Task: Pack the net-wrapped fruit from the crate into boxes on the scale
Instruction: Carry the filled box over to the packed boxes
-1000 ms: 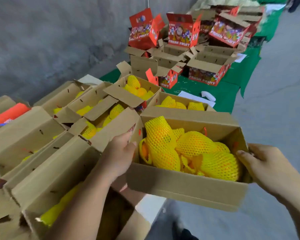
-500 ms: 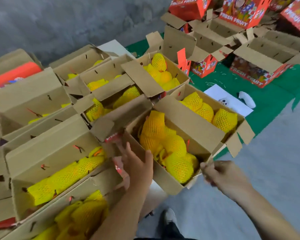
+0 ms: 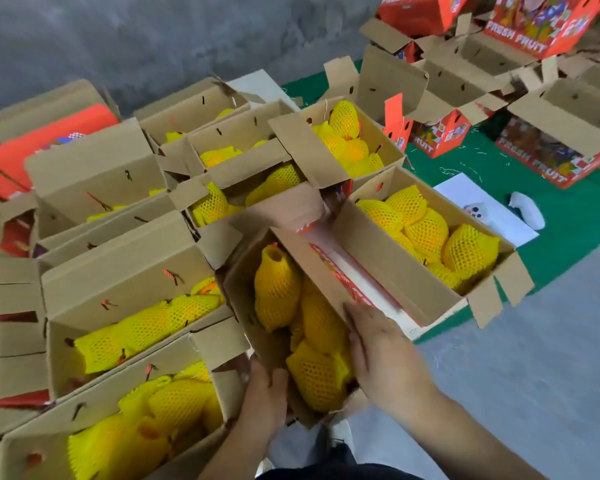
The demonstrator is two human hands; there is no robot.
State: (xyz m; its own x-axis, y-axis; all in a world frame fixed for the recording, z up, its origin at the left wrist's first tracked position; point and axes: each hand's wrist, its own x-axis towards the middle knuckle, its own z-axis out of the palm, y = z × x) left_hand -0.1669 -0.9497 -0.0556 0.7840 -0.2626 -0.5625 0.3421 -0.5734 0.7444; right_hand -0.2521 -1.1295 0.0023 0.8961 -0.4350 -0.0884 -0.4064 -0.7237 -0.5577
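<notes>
We hold the box (image 3: 253,306) of fruit (image 3: 278,289) at its near end: left hand (image 3: 267,393) curled under the corner, right hand (image 3: 378,351) flat on the side flap. It tilts between full neighbours; if either hand slips, fruit could spill.

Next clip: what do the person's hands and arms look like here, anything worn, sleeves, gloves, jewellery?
Both forearms are bare up to the frame edge; no sleeves show. The left hand and right hand wear no gloves, and no rings, watch or wristband are visible. Fingernails look short. At the bottom edge there is dark clothing, and a white shoe shows below the hands.
</notes>
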